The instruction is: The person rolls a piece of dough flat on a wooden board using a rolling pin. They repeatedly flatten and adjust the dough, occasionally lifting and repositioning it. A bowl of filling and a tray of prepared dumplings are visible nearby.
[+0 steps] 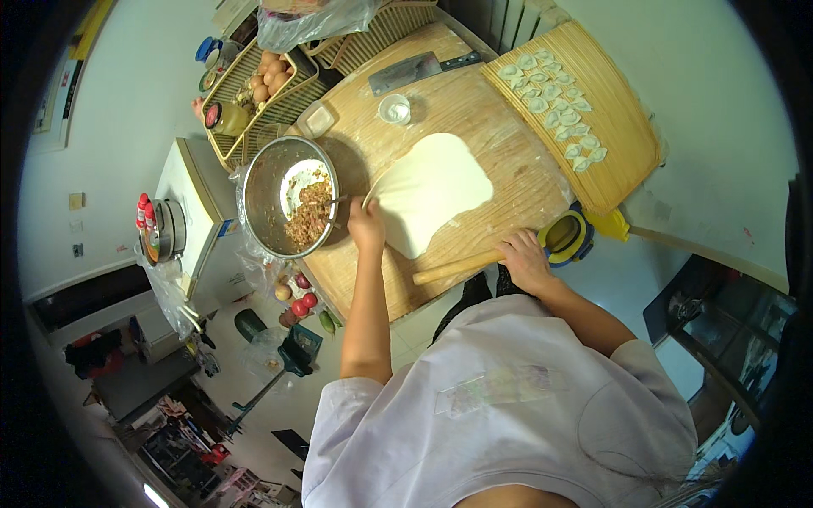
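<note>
A broad sheet of rolled dough lies on the floured wooden board. Its left edge is pinched in my left hand and slightly raised, with soft creases running from the fingers. My right hand grips one end of a wooden rolling pin, which slants along the board's near edge. Just left of my left hand stands a steel bowl of minced filling, with a utensil handle over its rim. Beyond the dough are a small cup of white powder and a cleaver.
Several folded dumplings sit on a slatted mat at the right. Baskets with eggs and a jar line the far left, near a clear plastic tub. Vegetables and a dustpan are on the floor.
</note>
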`<action>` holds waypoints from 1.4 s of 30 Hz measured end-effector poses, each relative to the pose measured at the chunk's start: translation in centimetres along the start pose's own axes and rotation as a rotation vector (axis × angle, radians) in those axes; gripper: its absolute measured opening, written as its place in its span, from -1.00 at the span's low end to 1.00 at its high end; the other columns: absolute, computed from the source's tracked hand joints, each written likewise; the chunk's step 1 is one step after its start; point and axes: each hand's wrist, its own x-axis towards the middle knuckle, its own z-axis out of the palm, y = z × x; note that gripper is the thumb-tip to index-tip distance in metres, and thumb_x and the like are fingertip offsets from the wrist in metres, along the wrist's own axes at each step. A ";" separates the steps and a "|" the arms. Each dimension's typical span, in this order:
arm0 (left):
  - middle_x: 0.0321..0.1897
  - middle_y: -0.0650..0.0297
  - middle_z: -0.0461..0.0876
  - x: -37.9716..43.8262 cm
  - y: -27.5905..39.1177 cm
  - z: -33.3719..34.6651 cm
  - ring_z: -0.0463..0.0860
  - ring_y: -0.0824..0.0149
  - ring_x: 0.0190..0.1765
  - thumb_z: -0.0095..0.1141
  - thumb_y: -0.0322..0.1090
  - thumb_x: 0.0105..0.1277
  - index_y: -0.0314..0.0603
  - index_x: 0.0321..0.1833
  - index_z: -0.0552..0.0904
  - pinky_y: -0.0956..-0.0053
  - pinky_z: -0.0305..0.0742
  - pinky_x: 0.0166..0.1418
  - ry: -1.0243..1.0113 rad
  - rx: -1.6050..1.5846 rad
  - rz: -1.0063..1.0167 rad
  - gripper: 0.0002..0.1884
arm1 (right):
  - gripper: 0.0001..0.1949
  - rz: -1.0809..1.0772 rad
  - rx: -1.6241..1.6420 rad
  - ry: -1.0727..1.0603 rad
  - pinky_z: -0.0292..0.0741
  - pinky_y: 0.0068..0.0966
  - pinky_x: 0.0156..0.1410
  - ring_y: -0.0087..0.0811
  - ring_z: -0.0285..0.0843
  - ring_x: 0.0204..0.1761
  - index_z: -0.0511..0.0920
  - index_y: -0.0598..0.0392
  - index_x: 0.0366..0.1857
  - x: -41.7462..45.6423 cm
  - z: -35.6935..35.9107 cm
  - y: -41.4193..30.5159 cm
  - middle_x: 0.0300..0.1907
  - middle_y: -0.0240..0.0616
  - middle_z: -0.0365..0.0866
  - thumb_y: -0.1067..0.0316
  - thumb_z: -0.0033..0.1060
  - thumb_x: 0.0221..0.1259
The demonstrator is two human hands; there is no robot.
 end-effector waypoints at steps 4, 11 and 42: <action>-0.06 0.14 0.73 -4.6 -5.3 -0.6 0.69 0.29 -0.03 0.15 -0.29 0.59 -0.48 0.18 0.60 0.28 0.61 0.04 -0.065 -0.547 -0.301 -0.68 | -0.65 0.006 0.093 -0.029 0.38 -0.15 0.38 -0.05 0.50 0.18 0.67 0.07 0.04 -1.4 -1.9 0.4 0.01 -0.21 0.62 0.42 0.40 0.12; -0.03 0.19 0.75 -12.7 -2.4 -0.4 0.74 0.33 -0.07 0.26 -0.31 0.54 -0.33 0.13 0.61 0.48 0.67 -0.08 -0.692 -0.804 -0.662 -0.74 | -0.73 -0.082 0.039 -0.092 0.41 -0.16 0.30 -0.08 0.52 0.11 0.68 0.10 -0.09 -0.7 -5.4 2.2 -0.05 -0.20 0.61 0.44 0.42 0.08; 0.56 -0.21 0.29 -19.5 -2.8 0.1 0.20 -0.20 0.64 0.12 -0.13 0.53 -0.39 0.57 0.29 -0.26 -0.09 0.71 -0.188 0.374 0.429 -0.32 | -0.24 0.007 -0.285 -0.126 -0.11 0.11 0.76 -0.01 0.04 0.68 0.33 0.19 0.54 2.4 3.1 -2.3 0.60 -0.01 0.24 -0.04 0.28 0.36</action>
